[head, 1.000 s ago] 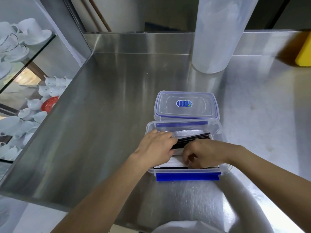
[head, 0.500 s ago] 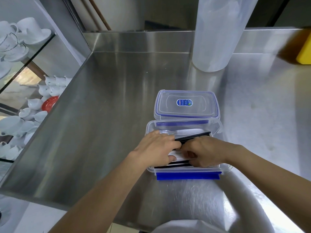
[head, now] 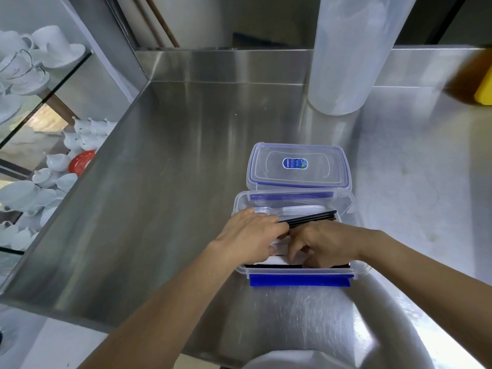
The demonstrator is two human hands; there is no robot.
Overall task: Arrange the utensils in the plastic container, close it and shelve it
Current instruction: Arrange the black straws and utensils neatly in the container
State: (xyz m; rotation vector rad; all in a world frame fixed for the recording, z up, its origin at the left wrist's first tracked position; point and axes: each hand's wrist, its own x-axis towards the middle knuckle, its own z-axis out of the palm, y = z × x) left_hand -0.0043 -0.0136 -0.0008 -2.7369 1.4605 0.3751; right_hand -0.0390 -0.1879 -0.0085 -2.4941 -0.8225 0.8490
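Note:
A clear plastic container (head: 346, 206) with blue clips stands open on the steel counter, near its front edge. Its clear lid (head: 296, 166) lies flat just behind it. Inside are black utensils (head: 311, 218), slanting up to the right, and clear plastic spoons (head: 300, 209) along the far wall. My left hand (head: 250, 235) reaches into the left half, its fingers closed over the low end of the black utensils. My right hand (head: 327, 243) is curled down in the middle of the container, fingertips on white and black items that it mostly hides.
A tall translucent plastic canister (head: 346, 54) stands behind the lid. A yellow object (head: 484, 94) sits at the far right edge. To the left, glass shelves (head: 40, 102) hold white cups, saucers and a red dish. The steel counter (head: 159, 182) has a raised back wall.
Both hands have stayed inside the container, shifting slightly. The right hand's fingers moved from the front wall toward the middle, and the black utensils stay propped at a slant.

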